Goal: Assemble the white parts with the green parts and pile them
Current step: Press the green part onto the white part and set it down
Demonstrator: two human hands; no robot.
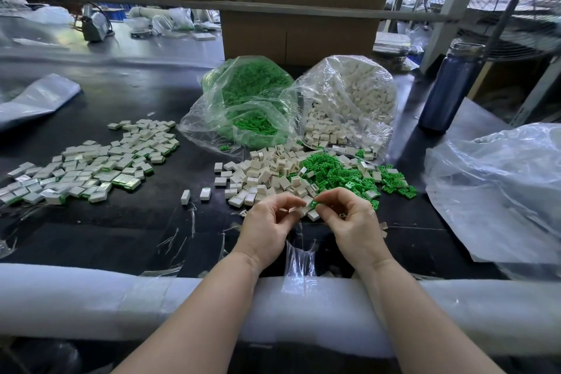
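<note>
Near the bench's front edge, the left hand (pixel 271 222) pinches a white part (pixel 306 203) and the right hand (pixel 349 219) pinches a green part (pixel 316 204), touching. Best to square them, then press straight; loose parts lie just behind.

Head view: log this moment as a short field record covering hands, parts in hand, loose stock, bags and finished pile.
left hand: pinches a white part
right hand: pinches a green part against the white one
loose white parts: heap just beyond the hands
loose green parts: heap to the right of the white heap
green bag: open, behind the heaps
white bag: open, right of the green bag
assembled pile: spread on the table's left
</note>
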